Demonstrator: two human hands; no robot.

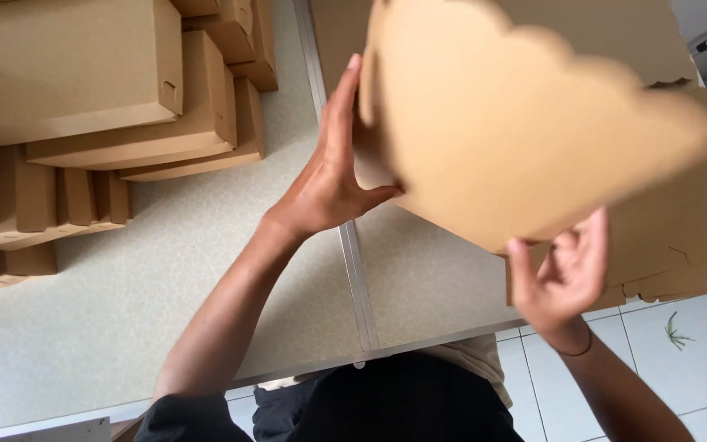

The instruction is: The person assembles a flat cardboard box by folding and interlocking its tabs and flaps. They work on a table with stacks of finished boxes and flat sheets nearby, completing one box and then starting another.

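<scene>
A flat brown cardboard box blank (pixel 501 123) with a scalloped edge is lifted above the table, blurred by motion. My left hand (pixel 329 176) presses flat against its left edge, thumb underneath. My right hand (pixel 562 274) grips its lower right edge from below, fingers curled onto it. More flat brown cardboard blanks (pixel 681 221) lie beneath it on the right of the table.
Stacks of folded brown cardboard boxes (pixel 124 90) fill the table's left and far side. The speckled grey table (pixel 206 303) has a metal seam (pixel 358 278) down its middle. White floor tiles (pixel 681 360) show at the lower right, past the table's near edge.
</scene>
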